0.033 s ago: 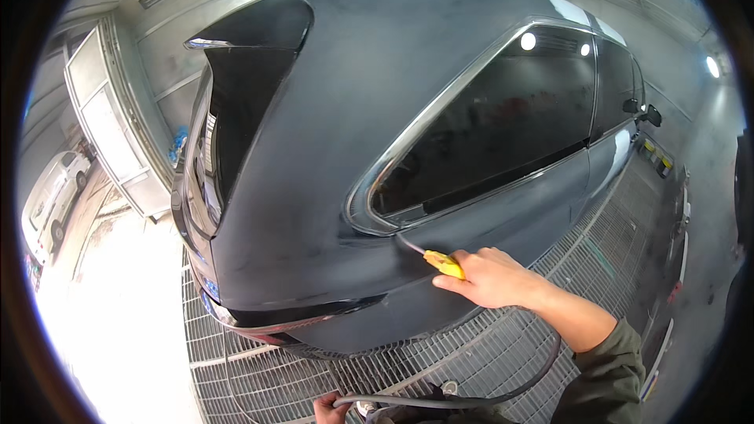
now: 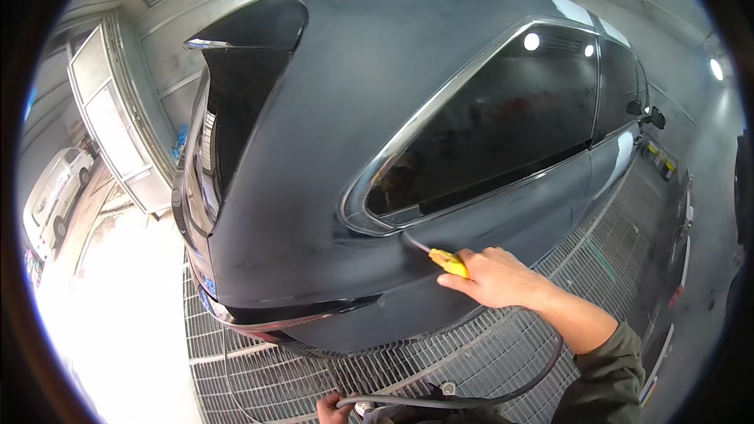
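Observation:
My right hand (image 2: 499, 279) is closed around a yellow air blow gun (image 2: 448, 261). Its thin nozzle (image 2: 418, 243) points at the lower rear corner of the side window (image 2: 487, 133), where the bright trim (image 2: 351, 204) meets the dark grey car body (image 2: 306, 243). Whether the tip touches the panel I cannot tell. A grey hose (image 2: 542, 381) hangs in a loop below my right forearm and runs to the lower edge. There my left hand (image 2: 333, 408) grips it, partly cut off by the picture's edge.
Metal floor grating (image 2: 471, 353) lies beneath and beside the car. On the left, a white door (image 2: 118, 122) stands open toward daylight, with a white vehicle (image 2: 59, 192) outside. Yellow-and-black items (image 2: 660, 159) sit by the right wall. A rear spoiler (image 2: 251, 27) juts out at the car's back.
The blow gun and my right hand have shifted slightly right, with the nozzle still at the window corner. The left hand keeps its hold on the hose. The whole view has moved a little.

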The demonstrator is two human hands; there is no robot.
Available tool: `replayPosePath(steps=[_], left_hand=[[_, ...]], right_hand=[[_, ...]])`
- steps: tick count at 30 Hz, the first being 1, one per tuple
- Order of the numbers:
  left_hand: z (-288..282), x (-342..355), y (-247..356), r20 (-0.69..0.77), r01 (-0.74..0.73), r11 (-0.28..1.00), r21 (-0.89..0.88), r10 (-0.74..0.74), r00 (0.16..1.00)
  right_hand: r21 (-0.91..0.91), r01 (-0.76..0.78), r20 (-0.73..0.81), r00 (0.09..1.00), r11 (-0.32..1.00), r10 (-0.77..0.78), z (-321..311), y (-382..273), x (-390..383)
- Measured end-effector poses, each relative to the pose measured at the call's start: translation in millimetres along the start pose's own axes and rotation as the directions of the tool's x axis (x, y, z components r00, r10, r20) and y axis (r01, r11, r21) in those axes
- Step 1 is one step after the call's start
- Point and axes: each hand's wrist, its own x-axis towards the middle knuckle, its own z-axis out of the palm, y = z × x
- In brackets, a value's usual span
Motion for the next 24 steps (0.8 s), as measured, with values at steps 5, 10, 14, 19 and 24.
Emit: replayPosePath(steps=[5,10,14,19,24], left_hand=[[145.6,-48.7,23.5,-0.075,0.18,0.983,-0.021,-0.181,0.981],[187.7,-54.7,24.0,0.069,0.029,0.988,0.154,-0.04,0.997],[208.4,-50.0,77.0,0.059,0.127,0.981,0.149,-0.137,0.989],[228.2,-19.9,101.6,0.095,0.133,0.958,0.254,-0.162,0.982],[255.4,14.0,99.8,0.173,0.074,0.983,0.166,-0.103,0.98]], right_hand=[[-0.064,-0.015,-0.016,1.0,0.998,0.014,-21.8,104.8,-32.5],[-0.04,-0.048,-0.073,0.996,0.998,0.045,-28.7,168.5,-41.6],[0.013,-0.103,-0.141,0.985,0.995,0.104,-39.4,207.3,-50.3],[0.053,-0.183,-0.179,0.965,0.982,0.19,-50.3,245.0,-55.4],[0.082,-0.301,-0.199,0.929,0.95,0.312,-70.5,282.3,-59.9]])
